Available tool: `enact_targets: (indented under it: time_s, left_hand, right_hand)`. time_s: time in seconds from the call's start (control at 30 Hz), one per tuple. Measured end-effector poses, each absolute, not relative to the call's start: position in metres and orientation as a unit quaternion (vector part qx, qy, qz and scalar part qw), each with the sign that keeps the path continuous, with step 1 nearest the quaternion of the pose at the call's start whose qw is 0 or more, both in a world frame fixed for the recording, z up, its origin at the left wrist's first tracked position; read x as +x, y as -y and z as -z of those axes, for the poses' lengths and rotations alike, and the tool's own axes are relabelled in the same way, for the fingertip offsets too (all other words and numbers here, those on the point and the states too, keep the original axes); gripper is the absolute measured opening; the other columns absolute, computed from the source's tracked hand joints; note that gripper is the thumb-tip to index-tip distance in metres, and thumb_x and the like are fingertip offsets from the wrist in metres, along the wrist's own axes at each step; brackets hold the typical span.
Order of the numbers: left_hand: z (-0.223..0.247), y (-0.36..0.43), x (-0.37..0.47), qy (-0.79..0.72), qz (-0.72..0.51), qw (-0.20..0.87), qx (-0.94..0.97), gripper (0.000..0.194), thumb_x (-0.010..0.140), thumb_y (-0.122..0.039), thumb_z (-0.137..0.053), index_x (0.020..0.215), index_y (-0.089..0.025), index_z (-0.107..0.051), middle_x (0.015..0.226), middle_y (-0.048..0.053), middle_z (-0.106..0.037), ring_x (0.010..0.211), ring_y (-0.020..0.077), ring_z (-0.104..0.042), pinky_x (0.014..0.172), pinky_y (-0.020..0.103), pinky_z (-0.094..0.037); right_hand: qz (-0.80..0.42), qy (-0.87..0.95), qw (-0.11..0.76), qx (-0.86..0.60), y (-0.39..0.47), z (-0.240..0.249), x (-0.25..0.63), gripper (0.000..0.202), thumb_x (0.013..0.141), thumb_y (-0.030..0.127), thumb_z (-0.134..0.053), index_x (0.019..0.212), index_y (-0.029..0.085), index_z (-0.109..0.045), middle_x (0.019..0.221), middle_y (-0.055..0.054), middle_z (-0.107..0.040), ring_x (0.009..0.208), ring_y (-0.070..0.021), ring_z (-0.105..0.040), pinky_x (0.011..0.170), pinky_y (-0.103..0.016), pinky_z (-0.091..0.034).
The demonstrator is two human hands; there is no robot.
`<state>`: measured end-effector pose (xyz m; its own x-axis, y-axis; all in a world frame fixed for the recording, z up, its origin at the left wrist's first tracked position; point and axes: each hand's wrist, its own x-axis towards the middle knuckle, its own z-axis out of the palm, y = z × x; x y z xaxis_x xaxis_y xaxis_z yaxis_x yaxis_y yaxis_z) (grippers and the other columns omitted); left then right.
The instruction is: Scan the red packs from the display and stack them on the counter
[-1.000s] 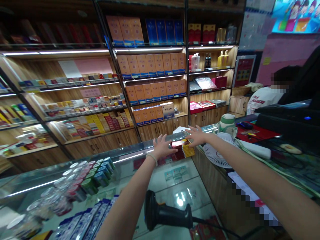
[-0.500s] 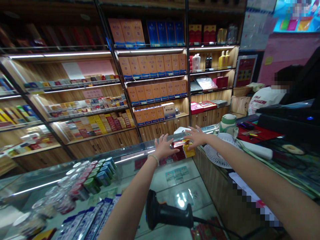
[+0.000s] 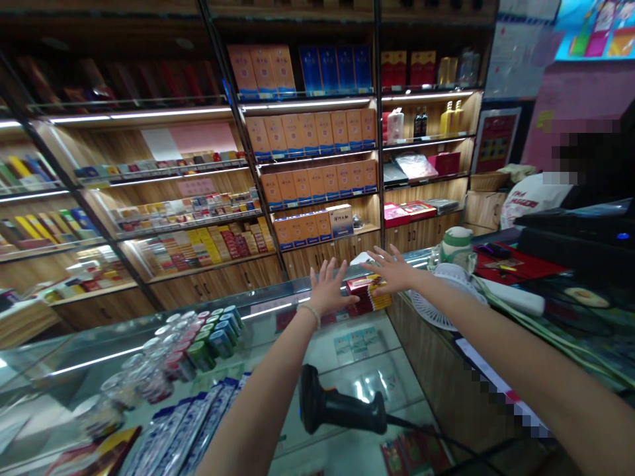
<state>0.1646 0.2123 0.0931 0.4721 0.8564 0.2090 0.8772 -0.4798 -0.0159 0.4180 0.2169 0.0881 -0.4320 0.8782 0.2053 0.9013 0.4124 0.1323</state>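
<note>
My left hand (image 3: 328, 289) is stretched out over the glass counter (image 3: 297, 390), fingers spread, with a bracelet at the wrist. A stack of red and yellow packs (image 3: 368, 294) lies between my hands at the counter's far end. My right hand (image 3: 394, 270) reaches in from the other side, fingers apart, beside the stack and partly covering its right side. Whether either hand touches the packs I cannot tell. Nearer to me a black barcode scanner (image 3: 342, 406) rests on the glass, its cable running right.
Rows of small cans and jars (image 3: 203, 350) and blue-and-white packets (image 3: 188, 430) are at left. On the right are a white fan (image 3: 436, 307), a green-and-white cup (image 3: 456, 244) and cables. Shelves of orange boxes (image 3: 310, 132) stand behind. A person in a white shirt (image 3: 530, 198) is at far right.
My left hand's fingers have spread wider and extended upward, away from the packs' edge. The right hand stays beside the stack with fingers spread. The view has shifted slightly.
</note>
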Motion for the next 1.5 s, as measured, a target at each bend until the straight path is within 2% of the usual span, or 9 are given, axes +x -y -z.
enact_targets:
  time_s: [0.17, 0.3, 0.47, 0.63, 0.77, 1.0, 1.2, 1.5]
  left_hand:
    - [-0.102, -0.194, 0.151, 0.504, 0.133, 0.095, -0.848, 0.106, 0.084, -0.077, -0.058, 0.166, -0.03, -0.01, 0.174, 0.013, -0.011, 0.161, 0.0351, -0.005, 0.124, 0.067, -0.001]
    - [-0.108, -0.173, 0.137, 0.501, 0.168, 0.135, -0.838, 0.09, 0.09, -0.073, -0.052, 0.165, -0.034, -0.019, 0.174, 0.01, -0.017, 0.16, 0.0336, -0.009, 0.126, 0.065, -0.004]
    - [-0.113, -0.143, 0.116, 0.514, 0.192, 0.174, -0.818, 0.075, 0.096, -0.065, -0.048, 0.162, -0.035, -0.03, 0.172, 0.008, -0.024, 0.159, 0.0321, -0.015, 0.127, 0.062, -0.004]
    - [-0.113, -0.111, 0.09, 0.515, 0.201, 0.195, -0.81, 0.068, 0.098, -0.061, -0.046, 0.16, -0.035, -0.036, 0.171, 0.007, -0.028, 0.158, 0.0323, -0.019, 0.128, 0.061, -0.004]
    - [-0.111, -0.089, 0.07, 0.524, 0.202, 0.192, -0.805, 0.068, 0.098, -0.061, -0.045, 0.159, -0.033, -0.038, 0.17, 0.007, -0.029, 0.157, 0.0337, -0.021, 0.128, 0.06, -0.009]
    - [-0.112, -0.06, 0.036, 0.537, 0.214, 0.203, -0.79, 0.062, 0.099, -0.057, -0.046, 0.155, -0.031, -0.045, 0.168, 0.007, -0.034, 0.156, 0.0315, -0.023, 0.129, 0.055, -0.01]
    - [-0.113, -0.034, -0.001, 0.572, 0.197, 0.208, -0.768, 0.061, 0.098, -0.06, -0.047, 0.153, -0.033, -0.048, 0.168, 0.006, -0.033, 0.157, 0.032, -0.022, 0.128, 0.056, -0.012]
    - [-0.113, -0.007, -0.064, 0.612, 0.183, 0.23, -0.735, 0.061, 0.099, -0.061, -0.043, 0.153, -0.032, -0.048, 0.167, 0.007, -0.035, 0.156, 0.0319, -0.023, 0.129, 0.054, -0.011]
  right_hand:
    - [0.173, 0.836, 0.119, -0.508, -0.189, -0.089, 0.406, 0.074, 0.09, 0.057, -0.06, 0.157, 0.033, -0.041, 0.171, -0.01, -0.023, 0.159, -0.0351, -0.013, 0.123, -0.064, 0.007]
    - [0.213, 0.831, 0.174, -0.484, -0.163, -0.09, 0.388, 0.061, 0.095, 0.049, -0.057, 0.153, 0.031, -0.048, 0.17, -0.009, -0.027, 0.159, -0.0333, -0.014, 0.124, -0.062, 0.008]
    - [0.238, 0.81, 0.218, -0.49, -0.134, -0.09, 0.357, 0.053, 0.099, 0.046, -0.052, 0.149, 0.03, -0.053, 0.17, -0.008, -0.028, 0.158, -0.0327, -0.016, 0.125, -0.063, 0.008]
    - [0.23, 0.776, 0.257, -0.529, -0.105, -0.081, 0.329, 0.05, 0.1, 0.039, -0.049, 0.149, 0.03, -0.054, 0.17, -0.007, -0.03, 0.157, -0.0344, -0.017, 0.124, -0.065, 0.008]
    - [0.223, 0.772, 0.26, -0.536, -0.089, -0.071, 0.315, 0.05, 0.1, 0.042, -0.047, 0.148, 0.029, -0.055, 0.168, -0.008, -0.032, 0.157, -0.0344, -0.018, 0.125, -0.064, 0.004]
    - [0.204, 0.779, 0.261, -0.532, -0.071, -0.071, 0.291, 0.047, 0.102, 0.045, -0.042, 0.142, 0.027, -0.06, 0.165, -0.008, -0.039, 0.155, -0.0324, -0.025, 0.125, -0.061, 0.0]
    - [0.18, 0.802, 0.27, -0.501, -0.058, -0.075, 0.248, 0.048, 0.101, 0.045, -0.043, 0.142, 0.028, -0.061, 0.163, -0.01, -0.042, 0.153, -0.0347, -0.027, 0.123, -0.062, -0.005]
    - [0.16, 0.836, 0.265, -0.453, -0.047, -0.073, 0.178, 0.046, 0.102, 0.047, -0.042, 0.139, 0.029, -0.063, 0.163, -0.008, -0.042, 0.152, -0.0333, -0.027, 0.124, -0.06, -0.002]
